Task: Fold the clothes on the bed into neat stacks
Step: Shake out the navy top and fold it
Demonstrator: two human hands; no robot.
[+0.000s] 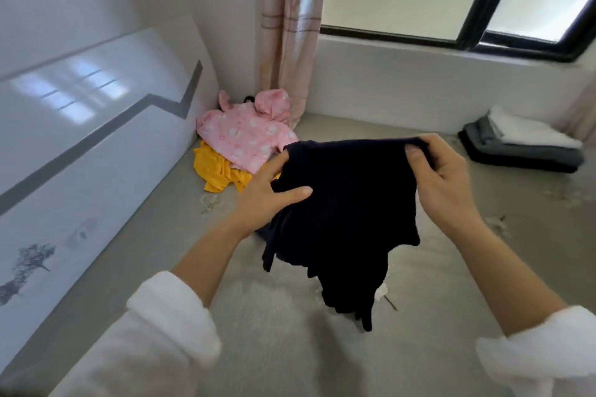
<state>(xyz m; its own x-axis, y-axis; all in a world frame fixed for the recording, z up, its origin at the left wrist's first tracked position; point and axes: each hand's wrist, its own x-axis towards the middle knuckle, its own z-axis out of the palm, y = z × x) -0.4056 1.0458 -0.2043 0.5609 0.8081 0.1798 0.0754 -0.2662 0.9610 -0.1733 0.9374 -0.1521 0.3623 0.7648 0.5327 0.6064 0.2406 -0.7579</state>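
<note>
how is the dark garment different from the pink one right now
The dark garment is plain navy-black, held up off the bed by the left hand and right hand, hanging loose. The pink garment is patterned with white shapes and lies crumpled by the headboard, untouched. Neither is folded yet.

Three loose garments show on the grey bed sheet (290, 348). One is a dark navy knit garment (342, 216), held up over the sheet by two bare hands, the left hand (267, 196) and the right hand (442, 177). The other two lie in a heap at the sheet's far left corner: one pink fleece garment with white spots (245, 135) on top of one yellow cloth garment (216, 171). At the sheet's far right edge sits one stack of folded grey and white items (522, 145).
</note>
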